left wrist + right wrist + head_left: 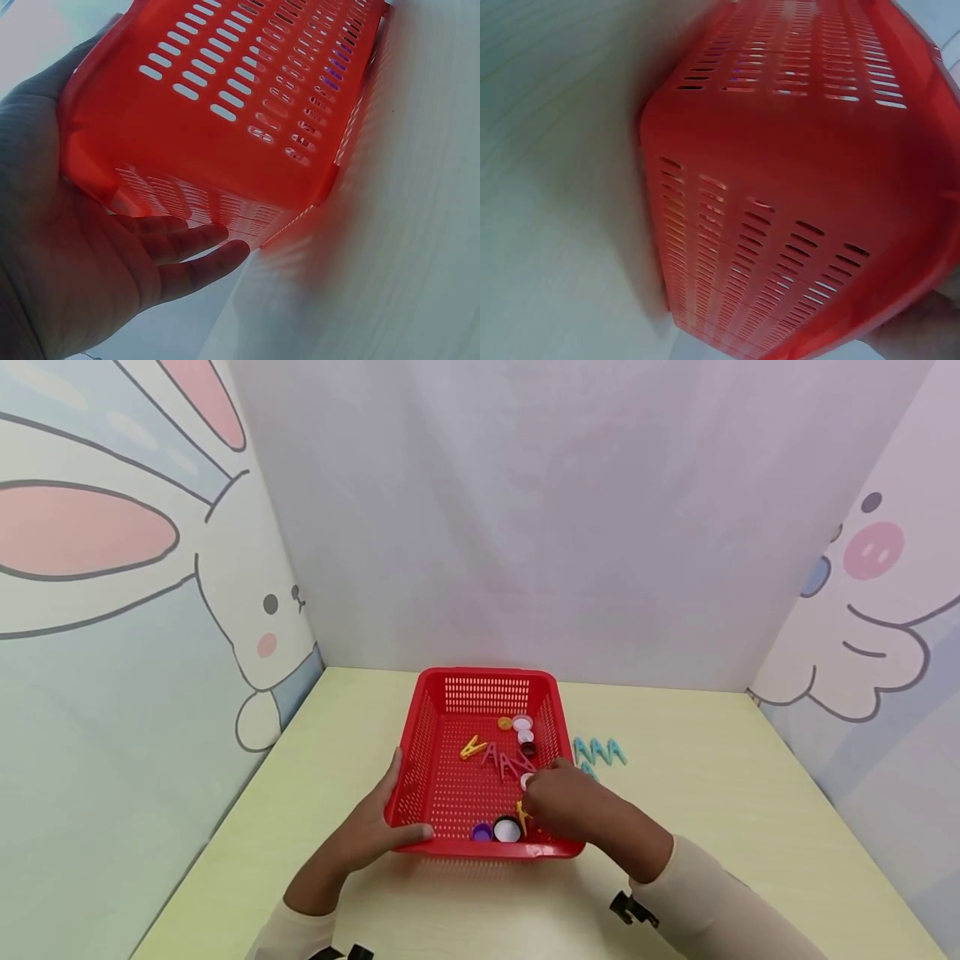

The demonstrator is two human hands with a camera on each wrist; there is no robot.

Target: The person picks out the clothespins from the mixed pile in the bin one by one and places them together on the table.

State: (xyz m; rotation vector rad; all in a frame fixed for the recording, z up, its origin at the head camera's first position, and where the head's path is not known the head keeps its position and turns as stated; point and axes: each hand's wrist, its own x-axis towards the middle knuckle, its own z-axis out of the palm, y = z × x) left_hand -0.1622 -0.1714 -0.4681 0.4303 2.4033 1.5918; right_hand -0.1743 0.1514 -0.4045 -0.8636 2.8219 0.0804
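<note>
On table: left hand [375, 831] grip open against red basket [450, 689]; right hand [562, 802] grip inside, unclear.

Around the red basket [486, 693] the counter [750, 827] lies open in front and to its left, bare up to the wall. Just right of the basket a few blue pegs [598, 750] lie on the counter. The basket's near left corner is taken by the left hand [375, 831], fingers flat along the wall. Its near right part is covered by the right hand [562, 802], reaching in over the rim. Inside, pegs and caps [507, 829] crowd the right half; the basket's left half floor is free
</note>
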